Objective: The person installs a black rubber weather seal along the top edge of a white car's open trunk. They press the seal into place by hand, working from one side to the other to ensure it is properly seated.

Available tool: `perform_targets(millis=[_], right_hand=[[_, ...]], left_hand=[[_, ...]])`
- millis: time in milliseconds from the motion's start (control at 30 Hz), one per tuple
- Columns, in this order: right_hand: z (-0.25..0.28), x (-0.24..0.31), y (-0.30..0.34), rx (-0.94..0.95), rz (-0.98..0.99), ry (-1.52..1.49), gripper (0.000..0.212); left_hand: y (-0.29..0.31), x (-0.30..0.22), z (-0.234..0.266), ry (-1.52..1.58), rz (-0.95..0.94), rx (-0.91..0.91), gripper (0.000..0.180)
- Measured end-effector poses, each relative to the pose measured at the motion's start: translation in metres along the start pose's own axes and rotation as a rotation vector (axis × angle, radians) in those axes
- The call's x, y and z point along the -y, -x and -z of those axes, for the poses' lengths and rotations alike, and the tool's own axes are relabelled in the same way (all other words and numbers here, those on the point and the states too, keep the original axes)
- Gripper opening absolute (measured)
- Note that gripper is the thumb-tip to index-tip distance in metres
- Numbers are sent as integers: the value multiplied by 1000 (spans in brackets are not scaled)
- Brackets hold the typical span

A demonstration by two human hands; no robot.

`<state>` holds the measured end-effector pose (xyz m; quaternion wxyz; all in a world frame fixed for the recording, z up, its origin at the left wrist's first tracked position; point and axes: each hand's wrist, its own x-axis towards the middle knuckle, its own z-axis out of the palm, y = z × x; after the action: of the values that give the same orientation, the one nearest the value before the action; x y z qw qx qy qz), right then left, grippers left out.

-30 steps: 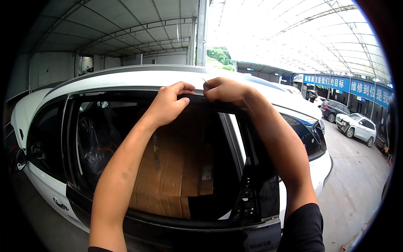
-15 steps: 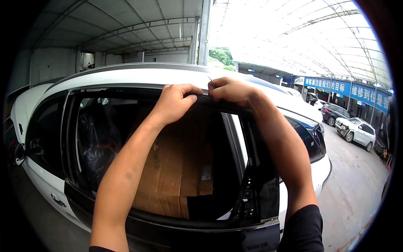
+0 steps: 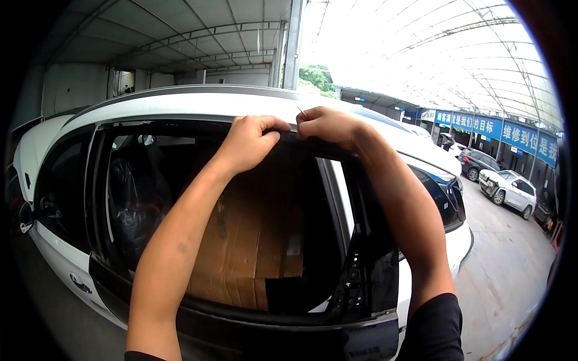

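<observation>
A white car's rear door (image 3: 241, 337) has a dark lower panel and a dark window frame (image 3: 180, 125). My left hand (image 3: 253, 143) is closed at the frame's top edge, thumb and forefinger bent over the black trim. Just right of it, my right hand (image 3: 328, 127) pinches at the same edge. A thin strip (image 3: 301, 112) sticks up from its fingers; the rest of it is hidden by the hand. Through the window opening show a large cardboard box (image 3: 232, 246) and a seat in clear plastic wrap (image 3: 139, 204).
The white car roof (image 3: 198, 107) runs just beyond my hands. A door mirror (image 3: 25, 218) juts out at far left. Behind to the right, a damaged white car (image 3: 510, 188) and a dark car (image 3: 478, 162) stand on concrete floor (image 3: 500, 259), below blue banners (image 3: 530, 141).
Both hands stay at the top of the window frame, the right one a touch further left. The view has shifted very slightly.
</observation>
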<state>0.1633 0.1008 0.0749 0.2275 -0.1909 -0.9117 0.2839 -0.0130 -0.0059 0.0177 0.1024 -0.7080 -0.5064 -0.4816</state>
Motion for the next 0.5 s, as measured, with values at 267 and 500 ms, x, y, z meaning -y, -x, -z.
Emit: perform_targets(millis=[267, 500], right_hand=[[1, -2, -5, 32, 27, -23, 10], [-4, -2, -11, -26, -3, 35, 8]], left_hand=[[2, 3, 6, 42, 10, 18, 27], [-1, 1, 0, 9, -5, 13, 28]])
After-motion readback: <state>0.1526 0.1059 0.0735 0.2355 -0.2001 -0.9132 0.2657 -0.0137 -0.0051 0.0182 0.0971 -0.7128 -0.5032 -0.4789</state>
